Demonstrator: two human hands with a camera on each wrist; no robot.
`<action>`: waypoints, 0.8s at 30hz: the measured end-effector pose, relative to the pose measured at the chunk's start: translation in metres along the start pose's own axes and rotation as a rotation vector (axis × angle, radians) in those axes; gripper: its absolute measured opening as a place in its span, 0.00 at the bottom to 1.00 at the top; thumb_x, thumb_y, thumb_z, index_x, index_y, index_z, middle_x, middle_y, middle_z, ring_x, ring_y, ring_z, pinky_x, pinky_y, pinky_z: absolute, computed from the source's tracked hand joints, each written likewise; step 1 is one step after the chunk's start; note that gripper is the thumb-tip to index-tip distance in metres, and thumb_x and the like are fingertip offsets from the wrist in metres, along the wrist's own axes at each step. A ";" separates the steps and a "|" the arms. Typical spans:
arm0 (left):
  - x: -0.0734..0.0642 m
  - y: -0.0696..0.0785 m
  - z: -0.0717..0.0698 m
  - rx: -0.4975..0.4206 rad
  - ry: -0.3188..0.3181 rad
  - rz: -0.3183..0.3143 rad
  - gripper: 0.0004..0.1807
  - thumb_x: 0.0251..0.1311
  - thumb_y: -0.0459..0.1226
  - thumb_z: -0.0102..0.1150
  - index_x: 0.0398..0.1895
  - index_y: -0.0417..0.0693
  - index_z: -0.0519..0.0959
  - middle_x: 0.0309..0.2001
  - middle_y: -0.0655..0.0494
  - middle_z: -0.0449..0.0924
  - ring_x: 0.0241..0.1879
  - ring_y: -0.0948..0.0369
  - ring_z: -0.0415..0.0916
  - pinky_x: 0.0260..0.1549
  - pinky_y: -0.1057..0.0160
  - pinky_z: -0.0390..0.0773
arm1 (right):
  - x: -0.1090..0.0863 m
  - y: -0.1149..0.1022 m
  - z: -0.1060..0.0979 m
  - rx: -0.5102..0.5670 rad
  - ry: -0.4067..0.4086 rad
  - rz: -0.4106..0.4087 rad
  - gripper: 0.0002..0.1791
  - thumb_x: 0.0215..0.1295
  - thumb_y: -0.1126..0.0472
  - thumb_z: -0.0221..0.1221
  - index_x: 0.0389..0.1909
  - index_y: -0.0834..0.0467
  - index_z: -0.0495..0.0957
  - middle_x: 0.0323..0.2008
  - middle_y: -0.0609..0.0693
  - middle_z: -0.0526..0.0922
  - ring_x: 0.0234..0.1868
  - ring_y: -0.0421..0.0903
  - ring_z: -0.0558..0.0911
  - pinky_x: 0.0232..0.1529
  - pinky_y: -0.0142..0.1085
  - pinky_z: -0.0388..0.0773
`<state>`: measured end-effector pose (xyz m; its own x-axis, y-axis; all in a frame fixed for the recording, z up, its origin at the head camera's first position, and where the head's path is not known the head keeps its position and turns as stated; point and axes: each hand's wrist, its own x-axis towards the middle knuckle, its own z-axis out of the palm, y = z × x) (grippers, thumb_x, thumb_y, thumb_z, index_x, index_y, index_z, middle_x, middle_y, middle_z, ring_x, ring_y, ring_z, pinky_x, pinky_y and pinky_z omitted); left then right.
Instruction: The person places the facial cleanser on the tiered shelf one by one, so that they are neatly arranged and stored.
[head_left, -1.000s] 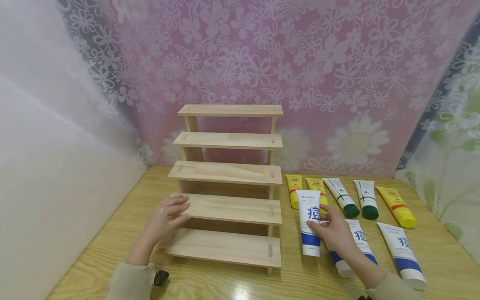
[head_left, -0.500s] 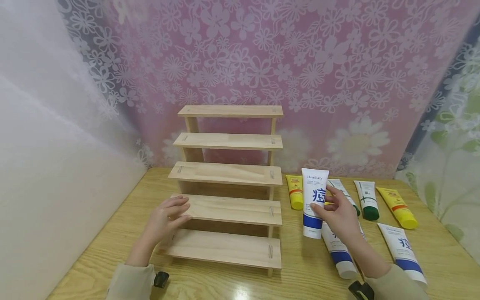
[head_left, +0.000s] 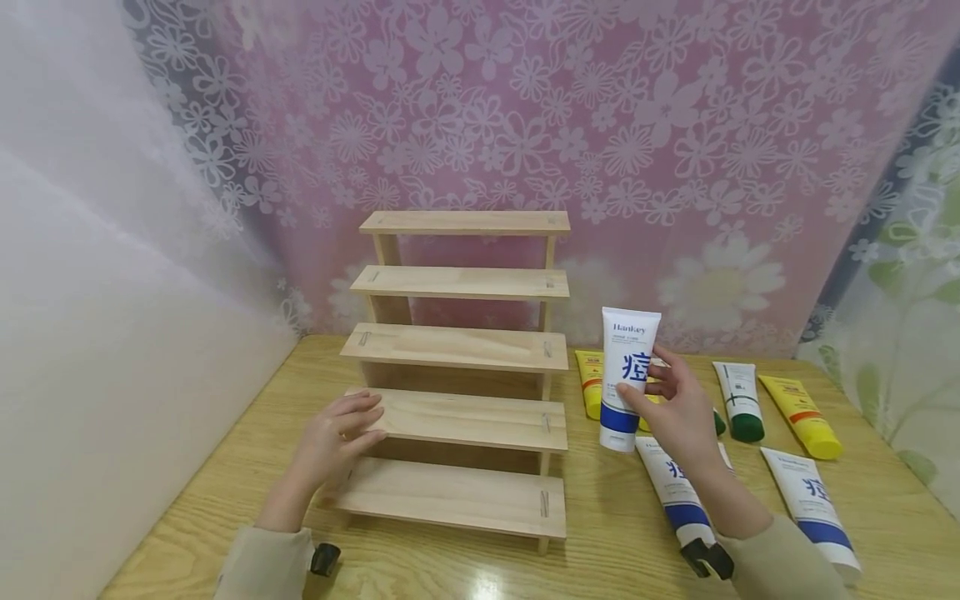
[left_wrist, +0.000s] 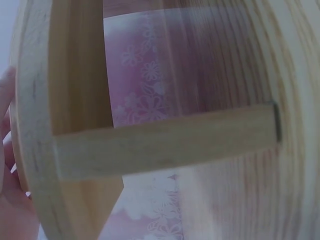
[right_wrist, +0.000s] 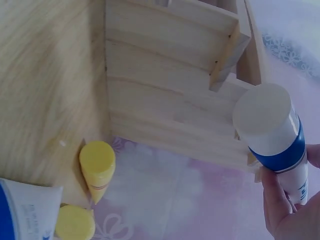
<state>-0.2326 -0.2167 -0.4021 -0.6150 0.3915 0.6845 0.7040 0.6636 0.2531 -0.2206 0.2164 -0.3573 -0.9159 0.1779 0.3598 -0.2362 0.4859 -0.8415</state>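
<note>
In the head view my right hand (head_left: 678, 412) pinches a white cream tube (head_left: 628, 367) with a blue band. It holds the tube almost upright in the air, right of the wooden tiered rack (head_left: 453, 425). The right wrist view shows the tube's white cap (right_wrist: 265, 107) toward the camera, with the thumb and fingers on its sides. My left hand (head_left: 337, 437) rests on the left end of the rack's second shelf from the bottom. Part of that hand appears at the left of the left wrist view, behind a shelf edge (left_wrist: 35, 110).
On the table (head_left: 247, 433) lie more blue-banded tubes (head_left: 810, 504), green-capped tubes (head_left: 740, 400) and yellow tubes (head_left: 802, 417), right of the rack. My right hand and the held tube partly hide some. A flowered pink backdrop (head_left: 480, 125) stands behind.
My right hand has raised the white tube from low over the other tubes to about the height of the rack's middle shelf. The left hand stays on the shelf.
</note>
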 end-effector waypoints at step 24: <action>-0.003 -0.003 0.003 -0.018 0.040 0.006 0.20 0.36 0.34 0.70 0.37 0.36 0.81 0.44 0.48 0.78 0.49 0.50 0.71 0.47 0.50 0.70 | 0.015 -0.067 0.003 0.003 0.102 -0.215 0.35 0.53 0.60 0.63 0.62 0.56 0.60 0.47 0.58 0.75 0.39 0.47 0.75 0.35 0.22 0.73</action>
<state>-0.2343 -0.2180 -0.4069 -0.5961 0.3693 0.7129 0.7142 0.6495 0.2609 -0.2193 0.1837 -0.2972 -0.8072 0.1561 0.5693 -0.4230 0.5197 -0.7423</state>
